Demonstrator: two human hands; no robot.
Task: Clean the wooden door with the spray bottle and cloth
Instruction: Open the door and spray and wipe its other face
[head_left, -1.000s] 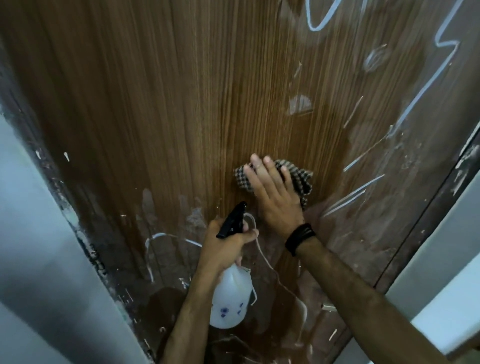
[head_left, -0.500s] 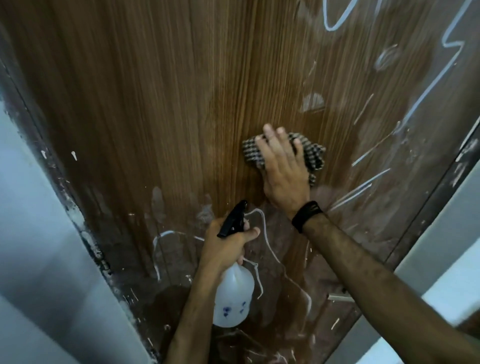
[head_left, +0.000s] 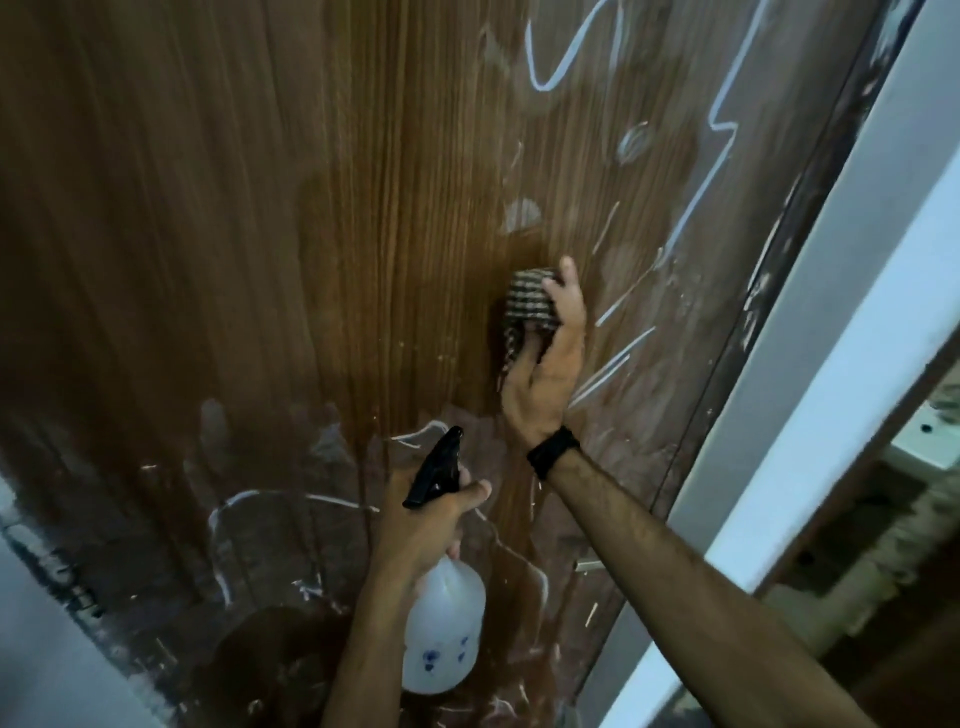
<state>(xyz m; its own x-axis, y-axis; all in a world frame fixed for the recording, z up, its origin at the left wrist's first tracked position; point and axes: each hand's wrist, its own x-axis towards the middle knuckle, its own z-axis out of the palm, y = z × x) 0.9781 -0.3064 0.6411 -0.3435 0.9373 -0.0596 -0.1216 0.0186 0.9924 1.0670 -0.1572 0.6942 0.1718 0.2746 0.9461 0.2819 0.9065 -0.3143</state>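
Since the earlier frames the right hand (head_left: 545, 364) has carried the cloth (head_left: 527, 306) higher and to the right on the door, and turned: fingers lay flat over the cloth before, now the hand is side-on w/ the cloth bunched in its grasp. Left hand & bottle sit much as they did.

The checked cloth is a bit right of frame centre, wadded, pressed to the wooden door (head_left: 260, 234); the right hand's fingers curl round it, one fingertip poking above the wad. Black band (head_left: 554, 451) on that wrist, forearm running down to the lower right.

Below it, centre-bottom, the left hand (head_left: 421, 525) grips the neck of the spray bottle (head_left: 441, 634): black trigger head (head_left: 435, 467) pointing up toward the door, thumb along its side, white body w/ small blue marks hanging below the fist.

Door fills most of the frame; brown vertical grain, darker wet-looking patch around the cloth. White scribble lines (head_left: 722, 119) in the upper right and lower centre, plus pale smears. White door frame (head_left: 831, 322) runs diagonally down the right side; pale wall strip at lower left. Far right is blurred, can't make out details.
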